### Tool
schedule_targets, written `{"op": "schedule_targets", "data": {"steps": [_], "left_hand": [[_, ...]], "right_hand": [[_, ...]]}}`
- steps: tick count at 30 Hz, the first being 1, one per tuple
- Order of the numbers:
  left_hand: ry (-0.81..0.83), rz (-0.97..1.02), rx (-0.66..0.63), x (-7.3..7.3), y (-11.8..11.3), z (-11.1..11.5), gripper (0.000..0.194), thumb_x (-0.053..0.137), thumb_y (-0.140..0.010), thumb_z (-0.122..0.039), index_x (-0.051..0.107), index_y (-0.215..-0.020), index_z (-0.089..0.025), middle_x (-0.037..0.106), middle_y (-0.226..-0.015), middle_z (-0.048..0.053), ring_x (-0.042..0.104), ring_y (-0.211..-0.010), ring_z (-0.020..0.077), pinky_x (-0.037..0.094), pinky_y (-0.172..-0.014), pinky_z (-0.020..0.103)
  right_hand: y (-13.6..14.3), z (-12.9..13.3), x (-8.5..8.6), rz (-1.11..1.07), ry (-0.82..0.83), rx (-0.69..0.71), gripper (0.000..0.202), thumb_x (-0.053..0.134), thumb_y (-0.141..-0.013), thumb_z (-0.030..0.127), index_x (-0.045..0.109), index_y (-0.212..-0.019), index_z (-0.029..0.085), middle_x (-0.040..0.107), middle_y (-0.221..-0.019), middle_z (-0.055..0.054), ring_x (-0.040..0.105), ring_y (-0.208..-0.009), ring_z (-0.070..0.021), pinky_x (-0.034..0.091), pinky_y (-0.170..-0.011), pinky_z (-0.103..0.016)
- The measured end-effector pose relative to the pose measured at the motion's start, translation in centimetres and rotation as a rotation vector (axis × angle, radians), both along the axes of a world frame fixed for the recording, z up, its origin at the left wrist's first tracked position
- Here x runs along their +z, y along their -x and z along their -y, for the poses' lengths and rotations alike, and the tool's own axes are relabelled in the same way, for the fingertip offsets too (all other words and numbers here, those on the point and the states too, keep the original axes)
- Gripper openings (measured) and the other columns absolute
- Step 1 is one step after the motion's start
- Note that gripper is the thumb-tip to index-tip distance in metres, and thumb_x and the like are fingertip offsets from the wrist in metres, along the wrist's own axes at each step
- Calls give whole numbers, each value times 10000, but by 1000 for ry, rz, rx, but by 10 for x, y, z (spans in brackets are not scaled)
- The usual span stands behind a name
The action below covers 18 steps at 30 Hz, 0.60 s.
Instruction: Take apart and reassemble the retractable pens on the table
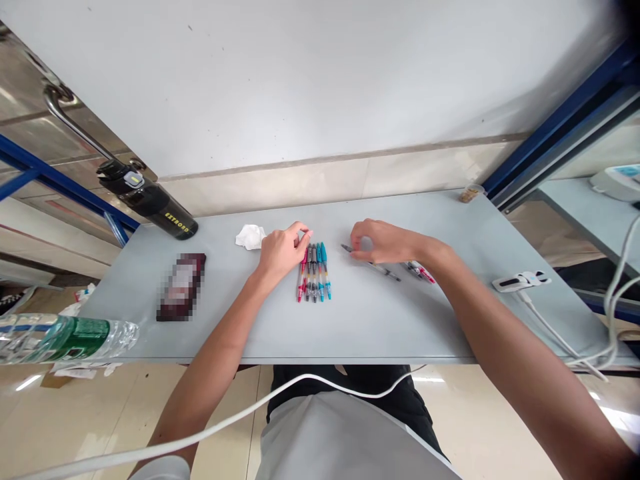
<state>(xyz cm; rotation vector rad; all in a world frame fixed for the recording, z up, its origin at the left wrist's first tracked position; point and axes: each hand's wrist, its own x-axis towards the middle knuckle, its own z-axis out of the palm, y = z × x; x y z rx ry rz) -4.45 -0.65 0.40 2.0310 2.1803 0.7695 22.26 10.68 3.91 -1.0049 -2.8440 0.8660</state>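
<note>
Centre of frame: a row of pens (314,255), topped at upper left by the left hand (281,253); thumb and index narrowed, contact cannot be told. Right of centre: 1 grey pen (385,271), overlapped at its upper-left end by the nearer right hand (381,241); fingers curled, grip cannot be told. Long axis slanted down to lower right.

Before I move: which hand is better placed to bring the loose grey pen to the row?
Probably the right hand: its fingers are at the loose grey pen, while the left hand is at the far end of the row of pens.
</note>
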Motion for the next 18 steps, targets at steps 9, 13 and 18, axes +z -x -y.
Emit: {"op": "schedule_targets", "data": {"steps": [9, 13, 18], "left_hand": [[-124, 32, -19, -2, 1, -1, 261, 599, -1101, -464, 750, -1173, -263, 673, -666, -24, 615, -624, 182, 361, -642, 316], [-262, 121, -234, 1, -3, 4, 399, 623, -1105, -470, 639, -1438, -250, 738, -928, 6, 618, -704, 150, 484, -745, 291], [-287, 76, -427, 3, -6, 8, 291, 514, -1162, -428, 698, -1309, -257, 719, -1021, 60, 655, -827, 181, 511, -802, 317]], "right_hand": [[10, 16, 4, -568, 17, -100, 371, 452, -1129, 649, 496, -1118, 281, 614, -780, 25, 505, -616, -165, 406, -636, -320], [15, 15, -5, -495, -44, -27, 369, 422, -1144, 620, 551, -1197, 278, 528, -723, 59, 395, -596, -148, 348, -640, -303], [23, 22, -13, -371, -116, 50, 368, 463, -1124, 548, 636, -1010, 245, 534, -690, 34, 397, -611, -157, 326, -655, -311]]}}
